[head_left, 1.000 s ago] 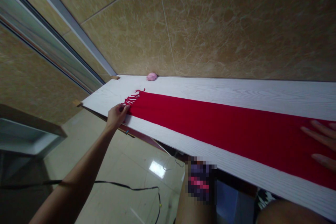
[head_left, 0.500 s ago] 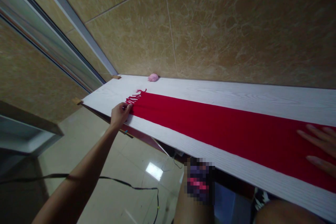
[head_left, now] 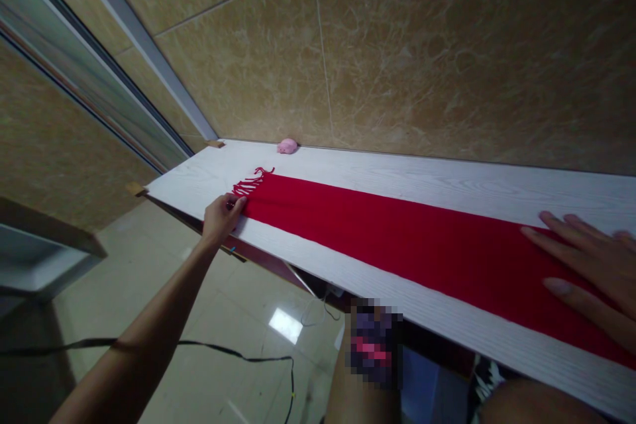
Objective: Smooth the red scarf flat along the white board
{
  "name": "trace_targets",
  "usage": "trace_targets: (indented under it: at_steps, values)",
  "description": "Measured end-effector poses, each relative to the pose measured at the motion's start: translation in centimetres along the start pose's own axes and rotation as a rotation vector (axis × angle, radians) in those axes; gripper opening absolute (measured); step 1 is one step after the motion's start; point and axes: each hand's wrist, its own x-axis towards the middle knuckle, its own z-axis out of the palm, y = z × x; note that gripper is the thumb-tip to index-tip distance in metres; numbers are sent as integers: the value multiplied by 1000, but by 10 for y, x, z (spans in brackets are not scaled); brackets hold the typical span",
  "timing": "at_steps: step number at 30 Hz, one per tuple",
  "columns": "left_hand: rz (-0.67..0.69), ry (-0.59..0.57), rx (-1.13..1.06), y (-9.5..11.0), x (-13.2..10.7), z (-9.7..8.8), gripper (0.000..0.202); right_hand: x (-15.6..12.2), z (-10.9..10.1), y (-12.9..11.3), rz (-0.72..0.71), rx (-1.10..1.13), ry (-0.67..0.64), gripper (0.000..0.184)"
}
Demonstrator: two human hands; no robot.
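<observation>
A long red scarf [head_left: 387, 232] with a fringed end lies stretched flat along a white wood-grain board [head_left: 437, 179]. My left hand [head_left: 221, 215] reaches far out and pinches the near corner of the scarf's fringed end at the board's front edge. My right hand [head_left: 586, 265] rests flat on the scarf at the right, fingers stretched out and spread.
A small pink object [head_left: 287, 146] sits at the back of the board against the tan marble wall [head_left: 397, 46]. A black cable [head_left: 238, 354] trails over the glossy tiled floor below. A metal-framed panel [head_left: 74, 73] runs along the left.
My right hand has slid leftward along the scarf and shows more fully. My left hand stays pinched on the fringed corner.
</observation>
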Motion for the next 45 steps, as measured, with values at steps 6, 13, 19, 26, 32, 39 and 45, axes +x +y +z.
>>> trace_targets:
  at_steps: [6,13,19,26,32,39,45]
  values:
    - [-6,-21,-3,3,0,-3,43,93,-24,-148,-373,290,-218,64]
    - [-2,-95,-96,4,2,-9,44,145,14,-219,-612,375,-400,70]
    - [-65,-174,-263,-5,5,-12,53,145,30,-218,-588,340,-434,72]
    - [-96,-195,-333,-7,4,-16,58,146,29,-219,-577,329,-435,73]
    - [-72,-181,-292,-5,2,-17,53,144,33,-218,-567,343,-414,73]
    - [-49,-171,-315,-15,3,-17,60,144,34,-216,-571,368,-391,72]
    - [39,-134,-235,-18,3,-17,56,144,34,-217,-552,361,-422,74]
